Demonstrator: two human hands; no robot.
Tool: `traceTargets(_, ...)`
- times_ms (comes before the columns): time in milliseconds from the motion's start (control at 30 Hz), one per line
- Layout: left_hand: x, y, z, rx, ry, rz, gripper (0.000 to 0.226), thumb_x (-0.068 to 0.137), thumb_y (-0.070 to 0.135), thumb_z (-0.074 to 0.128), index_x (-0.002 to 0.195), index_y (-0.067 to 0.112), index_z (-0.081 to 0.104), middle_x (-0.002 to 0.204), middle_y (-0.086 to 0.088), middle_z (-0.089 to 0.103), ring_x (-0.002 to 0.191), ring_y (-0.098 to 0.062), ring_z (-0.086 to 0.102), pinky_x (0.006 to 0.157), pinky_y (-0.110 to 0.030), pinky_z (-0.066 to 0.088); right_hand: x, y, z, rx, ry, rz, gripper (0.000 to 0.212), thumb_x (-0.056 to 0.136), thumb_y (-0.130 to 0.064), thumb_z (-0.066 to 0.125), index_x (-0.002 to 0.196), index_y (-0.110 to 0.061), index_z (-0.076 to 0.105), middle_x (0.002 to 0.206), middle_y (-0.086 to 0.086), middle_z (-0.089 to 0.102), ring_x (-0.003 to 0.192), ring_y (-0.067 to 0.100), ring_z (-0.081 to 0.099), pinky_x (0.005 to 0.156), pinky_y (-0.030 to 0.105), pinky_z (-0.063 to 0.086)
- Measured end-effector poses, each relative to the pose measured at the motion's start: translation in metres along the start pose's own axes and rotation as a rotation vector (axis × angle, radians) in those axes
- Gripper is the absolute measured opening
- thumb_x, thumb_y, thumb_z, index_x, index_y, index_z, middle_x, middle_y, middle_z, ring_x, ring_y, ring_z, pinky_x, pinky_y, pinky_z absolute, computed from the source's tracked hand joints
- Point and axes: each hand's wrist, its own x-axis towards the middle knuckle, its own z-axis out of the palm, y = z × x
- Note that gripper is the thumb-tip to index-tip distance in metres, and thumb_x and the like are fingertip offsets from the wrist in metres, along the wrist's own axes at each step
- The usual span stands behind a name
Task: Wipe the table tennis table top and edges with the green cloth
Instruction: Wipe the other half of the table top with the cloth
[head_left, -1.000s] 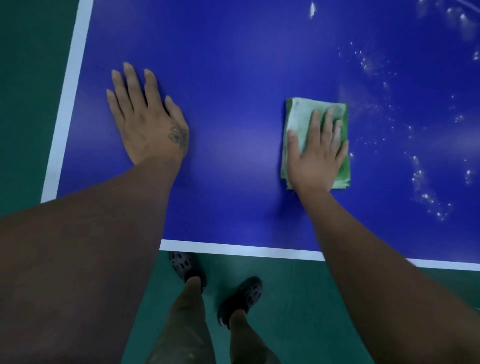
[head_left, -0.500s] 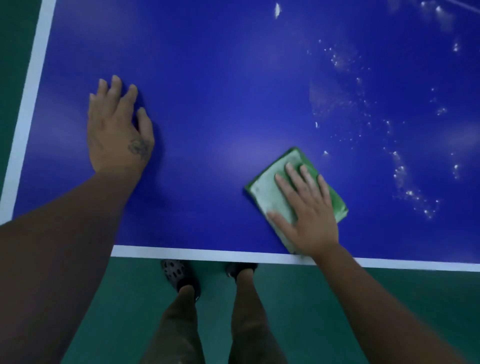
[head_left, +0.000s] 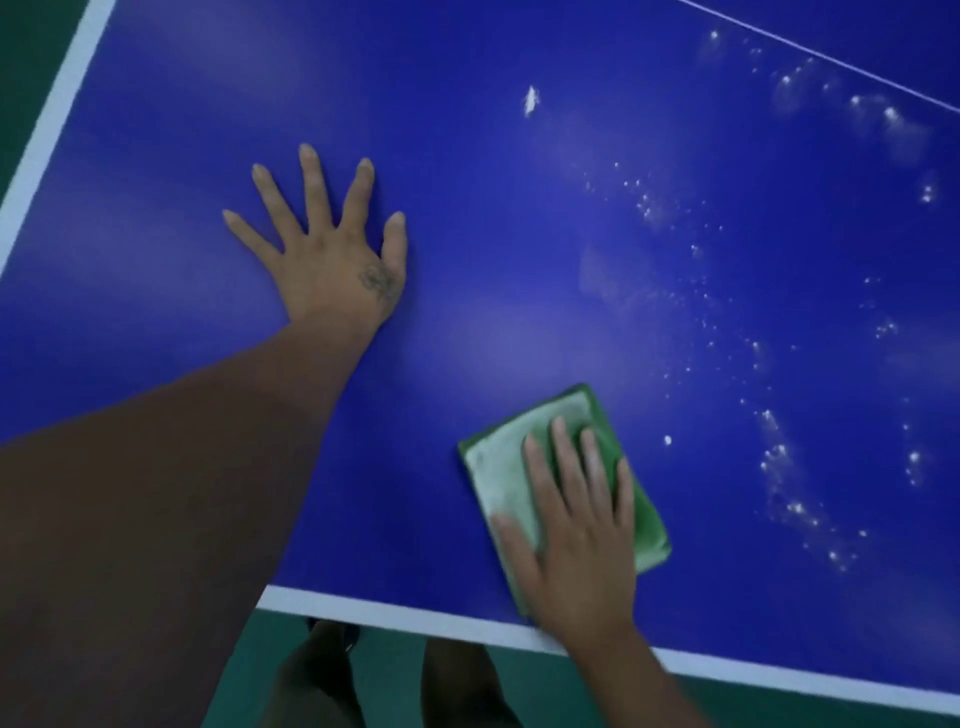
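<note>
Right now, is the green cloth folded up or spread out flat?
Folded. The green cloth is a compact, thick-edged rectangular pad under the right hand, pressed flat on the blue table top.

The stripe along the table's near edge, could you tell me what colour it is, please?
White, a plain band bordering the blue top, in the head view.

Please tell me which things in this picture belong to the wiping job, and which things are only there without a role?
Belong to the job:
- green cloth, pressed flat under the right hand
- blue table top with white droplets
- white edge line
- left hand, flat on the table

Only there:
- green floor
- the person's legs
</note>
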Motion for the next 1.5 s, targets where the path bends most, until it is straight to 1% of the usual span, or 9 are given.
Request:
traceTargets(133,0.005,0.005,0.009,0.008,0.056,-0.047,0.073,0.103,0.078,0.012,0.17,0.048,0.016,0.183,0.001,0.002,0.166,-0.043,-0.004,0.129,-0.072,-0.001,0.007,0.009,0.002,0.044,-0.014,-0.085,0.077,0.104,-0.065,0.054,0.17,-0.029,0.036,0.18,-0.001,0.025,0.166,0.029,0.023,0.132,0.064,0.017)
traceTargets(267,0.005,0.007,0.007,-0.032,0.092,-0.061,0.072,0.104,0.077,0.023,0.169,0.044,0.027,0.182,0.003,0.012,0.167,-0.039,0.004,0.132,-0.066,0.003,0.078,0.029,-0.004,0.077,0.015,-0.173,0.072,0.105,-0.064,0.053,0.167,-0.03,0.042,0.18,-0.004,0.025,0.167,0.025,0.022,0.131,0.063,0.021)
traceTargets(500,0.008,0.008,0.007,-0.026,0.068,-0.084,0.065,0.108,0.069,0.024,0.169,0.047,0.024,0.182,0.003,0.011,0.168,-0.035,0.002,0.134,-0.063,0.002,0.22,0.048,-0.015,0.002,0.062,0.017,0.071,0.109,-0.065,0.039,0.171,-0.03,0.031,0.181,-0.005,0.018,0.168,0.021,0.013,0.134,0.057,0.012)
traceTargets(633,0.007,0.007,0.008,-0.042,0.08,-0.076,0.062,0.11,0.067,0.025,0.169,0.047,0.024,0.181,0.003,0.011,0.168,-0.033,0.001,0.134,-0.061,0.0,0.193,0.028,-0.01,0.018,0.088,0.097,0.07,0.112,-0.06,0.04,0.171,-0.025,0.031,0.181,0.0,0.019,0.168,0.025,0.013,0.134,0.06,0.013)
traceTargets(800,0.008,0.007,0.009,-0.026,0.122,-0.062,0.058,0.112,0.057,0.026,0.168,0.044,0.029,0.18,0.0,0.018,0.167,-0.036,0.006,0.133,-0.063,0.004,0.134,0.007,0.0,0.044,0.057,-0.009,0.071,0.109,-0.057,0.049,0.17,-0.024,0.036,0.181,0.001,0.022,0.167,0.029,0.02,0.132,0.065,0.017)
traceTargets(1033,0.008,0.007,0.008,-0.027,0.167,-0.053,0.056,0.112,0.051,0.031,0.167,0.04,0.035,0.179,0.0,0.024,0.167,-0.037,0.01,0.133,-0.062,0.005,0.249,-0.003,-0.001,0.05,0.106,-0.146,0.069,0.11,-0.06,0.043,0.17,-0.027,0.036,0.181,-0.002,0.022,0.168,0.024,0.017,0.134,0.06,0.014)
traceTargets(1200,0.007,0.01,0.006,-0.057,0.152,-0.059,0.056,0.112,0.049,0.033,0.166,0.04,0.037,0.179,0.0,0.024,0.167,-0.035,0.009,0.134,-0.062,0.005,0.341,-0.014,-0.006,0.023,0.146,-0.046,0.069,0.109,-0.06,0.042,0.169,-0.026,0.038,0.179,0.001,0.027,0.167,0.026,0.02,0.134,0.058,0.01)
traceTargets(1333,0.007,0.011,0.006,-0.061,0.186,-0.06,0.055,0.111,0.047,0.037,0.165,0.039,0.041,0.178,-0.001,0.027,0.167,-0.036,0.013,0.133,-0.062,0.007,0.36,-0.048,-0.002,0.013,0.104,-0.016,0.071,0.109,-0.06,0.034,0.172,-0.026,0.031,0.181,0.002,0.022,0.168,0.026,0.013,0.133,0.06,0.005)
traceTargets(1500,0.007,0.011,0.007,-0.063,0.195,-0.055,0.055,0.11,0.046,0.039,0.165,0.038,0.042,0.177,-0.001,0.029,0.166,-0.036,0.014,0.133,-0.062,0.008,0.379,-0.053,-0.005,0.067,0.096,-0.016,0.071,0.107,-0.063,0.036,0.17,-0.031,0.034,0.181,-0.003,0.021,0.168,0.022,0.012,0.134,0.056,0.002)
